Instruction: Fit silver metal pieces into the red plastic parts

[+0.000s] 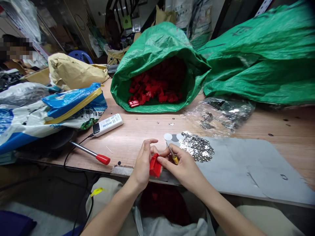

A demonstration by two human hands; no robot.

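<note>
A small red plastic part [155, 166] is held in my left hand [143, 161] at the front edge of the table. My right hand [181, 165] grips a thin pointed tool with a yellow handle [175, 159], its tip angled up and to the left, while its thumb and fingertips touch the red part. Just beyond my right hand lies a pile of small shiny metal pieces [198, 146] on a grey mat [228, 157]. Farther back, an open green sack [157, 42] lies on its side with many red parts [150, 88] inside.
A red-handled lever [102, 159] and a white device [108, 124] with a cable are at the left, beside blue-white bags [73, 101]. A clear bag [221, 114] of metal pieces lies behind the mat. Another green sack [265, 59] is at the right. A person [18, 54] is at far left.
</note>
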